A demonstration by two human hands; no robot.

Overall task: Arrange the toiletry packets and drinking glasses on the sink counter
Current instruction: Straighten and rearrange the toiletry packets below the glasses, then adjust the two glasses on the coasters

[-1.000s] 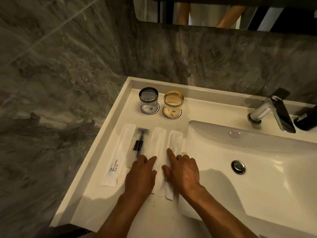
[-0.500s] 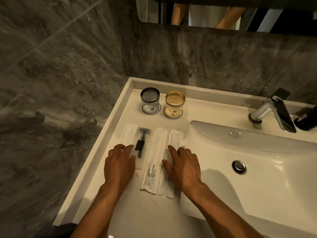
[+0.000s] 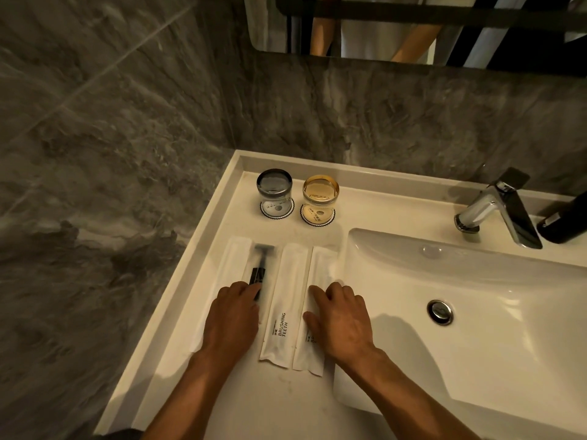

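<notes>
Several white toiletry packets lie side by side on the white counter (image 3: pixel 279 404). My left hand (image 3: pixel 232 322) rests flat on the leftmost packet (image 3: pixel 232 258) and on the clear razor packet (image 3: pixel 262 268), fingers apart. A packet printed "BRUSHING TEETH" (image 3: pixel 286 300) lies free between my hands. My right hand (image 3: pixel 341 322) lies flat on the rightmost packet (image 3: pixel 319 268), by the basin's edge. Behind them a grey glass (image 3: pixel 274 188) and an amber glass (image 3: pixel 320 193) stand on round coasters.
The sink basin (image 3: pixel 476 312) with its drain (image 3: pixel 440 311) fills the right side. A chrome faucet (image 3: pixel 498 208) and a dark bottle (image 3: pixel 568 220) stand at the back right. Grey marble walls close the left and back; a mirror hangs above.
My left hand moved left from the middle packets onto the leftmost and razor packets. The "BRUSHING TEETH" packet is now uncovered. My right hand stays on the rightmost packet.
</notes>
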